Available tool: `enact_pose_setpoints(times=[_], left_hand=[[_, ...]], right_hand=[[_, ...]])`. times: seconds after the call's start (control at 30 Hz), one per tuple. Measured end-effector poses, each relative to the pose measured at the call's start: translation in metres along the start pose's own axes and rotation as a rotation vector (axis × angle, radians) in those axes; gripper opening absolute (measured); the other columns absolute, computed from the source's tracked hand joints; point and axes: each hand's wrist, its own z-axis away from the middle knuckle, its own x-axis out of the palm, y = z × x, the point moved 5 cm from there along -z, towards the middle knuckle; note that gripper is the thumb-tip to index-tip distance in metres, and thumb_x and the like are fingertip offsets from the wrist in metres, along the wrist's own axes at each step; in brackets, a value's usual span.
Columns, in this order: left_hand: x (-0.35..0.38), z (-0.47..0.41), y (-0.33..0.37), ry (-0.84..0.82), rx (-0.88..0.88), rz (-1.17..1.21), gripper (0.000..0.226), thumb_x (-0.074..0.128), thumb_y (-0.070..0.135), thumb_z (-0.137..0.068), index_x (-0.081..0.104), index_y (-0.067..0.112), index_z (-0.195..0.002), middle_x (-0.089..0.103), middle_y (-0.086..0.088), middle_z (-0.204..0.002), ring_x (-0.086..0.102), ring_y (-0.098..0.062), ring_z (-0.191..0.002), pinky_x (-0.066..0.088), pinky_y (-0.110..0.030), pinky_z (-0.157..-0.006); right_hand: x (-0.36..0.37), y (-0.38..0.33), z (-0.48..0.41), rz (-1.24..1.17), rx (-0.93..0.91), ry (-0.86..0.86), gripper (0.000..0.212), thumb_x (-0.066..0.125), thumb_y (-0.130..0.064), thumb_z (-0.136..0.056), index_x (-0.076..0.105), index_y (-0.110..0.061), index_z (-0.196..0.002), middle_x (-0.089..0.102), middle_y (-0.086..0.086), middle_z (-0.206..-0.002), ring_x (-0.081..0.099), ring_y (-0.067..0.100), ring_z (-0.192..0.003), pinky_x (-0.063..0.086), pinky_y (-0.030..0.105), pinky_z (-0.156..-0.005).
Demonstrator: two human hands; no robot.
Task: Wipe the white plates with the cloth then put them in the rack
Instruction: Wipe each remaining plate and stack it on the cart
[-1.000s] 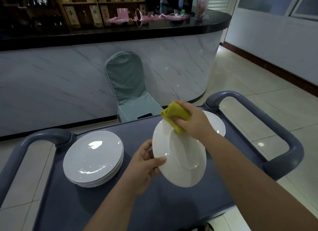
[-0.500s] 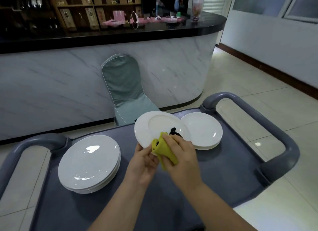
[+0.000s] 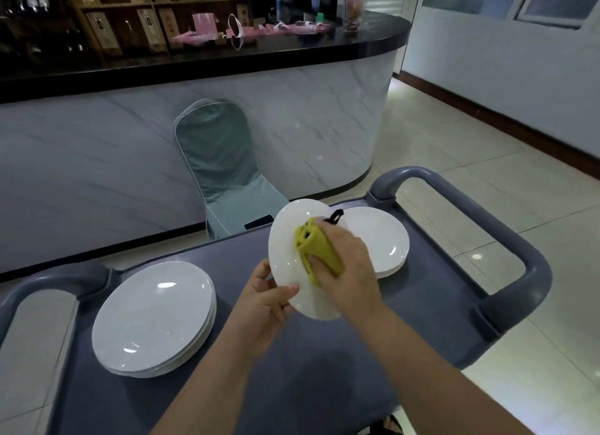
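Above the middle of a grey cart (image 3: 324, 369), between two stacks of white plates, one white plate (image 3: 284, 240) is held clear of the cart top and tilted, its face turned toward the camera. The left hand (image 3: 263, 308) grips the plate's lower left rim: the thumb (image 3: 285, 292) lies across the face, while the fingers are hidden behind the plate. The right hand (image 3: 350, 272) is clenched on a folded yellow cloth (image 3: 319, 251) and presses it against the plate's face. Its fingers (image 3: 315, 261) curl over the cloth's near edge. A small black loop (image 3: 336, 215) juts out beyond the cloth at the plate's upper rim; what it is fastened to cannot be made out.

Hidden or cut off: the right hand and the cloth cover the right part of the held plate, and the held plate masks the left edge of the right stack (image 3: 380, 240). Both forearms run out of the picture at the bottom, as does the near end of the cart.

Counts: one held plate; two stacks resting on the cart, the left stack (image 3: 152, 318) showing several rims and the right stack fewer, though neither can be counted exactly; one cloth; two hands; two looped cart handles, left (image 3: 48, 282) and right (image 3: 487, 214).

Beyond the cart stands one chair (image 3: 220, 162) in a grey-green cover, with a flat dark object (image 3: 258, 222) on its seat, before a marble-fronted bar (image 3: 97, 162). Items on the bar's black top are too small and blurred to identify.
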Motion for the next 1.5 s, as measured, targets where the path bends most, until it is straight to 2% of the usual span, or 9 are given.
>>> enact_pose_setpoints(times=[0.13, 0.27, 0.5, 0.67, 0.83, 0.97, 1.1, 1.4, 1.5], left_hand=[[0.004, -0.014, -0.004, -0.018, -0.045, -0.004, 0.049, 0.069, -0.01, -0.068, 0.067, 0.018, -0.109, 0.07, -0.013, -0.111, 0.07, -0.03, -0.094, 0.059, -0.038, -0.067], [0.018, -0.022, -0.018, -0.129, -0.144, -0.102, 0.046, 0.068, -0.005, -0.069, 0.07, 0.02, -0.107, 0.07, -0.013, -0.109, 0.069, -0.032, -0.096, 0.059, -0.039, -0.068], [0.046, -0.05, -0.024, -0.08, -0.127, -0.112, 0.045, 0.071, -0.008, -0.071, 0.062, 0.012, -0.111, 0.072, -0.014, -0.102, 0.071, -0.03, -0.09, 0.059, -0.037, -0.064], [0.048, -0.072, -0.005, 0.039, -0.057, -0.168, 0.036, 0.063, 0.002, -0.08, 0.065, 0.01, -0.116, 0.074, -0.011, -0.103, 0.072, -0.025, -0.087, 0.059, -0.034, -0.063], [0.086, -0.11, 0.015, 0.088, 0.132, -0.525, 0.033, 0.059, -0.005, -0.089, 0.07, 0.02, -0.108, 0.076, 0.003, -0.093, 0.071, -0.013, -0.085, 0.058, -0.027, -0.069], [0.135, -0.149, 0.0, 0.143, 0.402, -1.298, 0.044, 0.052, 0.005, -0.089, 0.064, 0.034, -0.121, 0.07, 0.01, -0.091, 0.063, -0.014, -0.084, 0.044, -0.025, -0.066], [0.157, -0.186, -0.039, 0.088, 0.411, -1.853, 0.062, 0.044, 0.005, -0.087, 0.041, 0.036, -0.141, 0.065, 0.001, -0.114, 0.06, -0.024, -0.101, 0.036, -0.028, -0.068], [0.139, -0.197, -0.099, -0.124, 0.356, -2.125, 0.065, 0.051, 0.004, -0.086, 0.034, 0.023, -0.145, 0.057, -0.002, -0.125, 0.056, -0.024, -0.11, 0.04, -0.033, -0.072], [0.132, -0.193, -0.115, -0.192, 0.316, -2.109, 0.054, 0.055, 0.004, -0.083, 0.046, 0.018, -0.134, 0.056, -0.005, -0.121, 0.055, -0.027, -0.106, 0.039, -0.034, -0.072]], right_hand=[[-0.018, 0.025, 0.04, 0.077, -0.075, -0.011, 0.048, 0.063, -0.034, -0.09, 0.053, -0.024, -0.136, 0.055, -0.002, -0.131, 0.048, 0.013, -0.112, 0.04, 0.028, -0.1], [-0.066, 0.075, 0.022, 0.131, 0.189, 0.117, 0.048, 0.071, -0.022, -0.088, 0.056, -0.021, -0.134, 0.057, -0.004, -0.126, 0.05, 0.018, -0.109, 0.045, 0.043, -0.097], [-0.055, 0.058, 0.008, 0.115, -0.002, -0.04, 0.052, 0.065, -0.031, -0.088, 0.047, -0.029, -0.137, 0.051, -0.006, -0.134, 0.042, 0.01, -0.114, 0.028, 0.012, -0.103], [-0.081, 0.096, 0.024, 0.163, -0.01, -0.127, 0.052, 0.075, -0.017, -0.083, 0.058, -0.019, -0.133, 0.053, -0.004, -0.131, 0.049, 0.015, -0.114, 0.043, 0.036, -0.102], [-0.132, 0.155, 0.017, 0.143, 0.265, -0.046, 0.046, 0.073, -0.02, -0.087, 0.059, -0.019, -0.13, 0.063, -0.001, -0.121, 0.059, 0.023, -0.11, 0.047, 0.047, -0.095], [-0.149, 0.169, 0.006, 0.112, 0.288, -0.027, 0.046, 0.073, -0.019, -0.087, 0.058, -0.021, -0.131, 0.064, -0.004, -0.121, 0.059, 0.022, -0.112, 0.046, 0.047, -0.096], [-0.159, 0.182, -0.001, 0.101, 0.312, -0.017, 0.048, 0.073, -0.02, -0.087, 0.057, -0.022, -0.132, 0.063, -0.005, -0.123, 0.057, 0.02, -0.114, 0.046, 0.046, -0.098], [-0.169, 0.201, -0.003, 0.094, 0.368, -0.003, 0.048, 0.073, -0.024, -0.087, 0.056, -0.026, -0.132, 0.061, -0.01, -0.125, 0.056, 0.013, -0.115, 0.047, 0.042, -0.1], [-0.165, 0.205, -0.001, 0.076, 0.389, -0.013, 0.048, 0.072, -0.021, -0.087, 0.057, -0.023, -0.132, 0.062, -0.008, -0.124, 0.056, 0.013, -0.115, 0.047, 0.042, -0.1]])
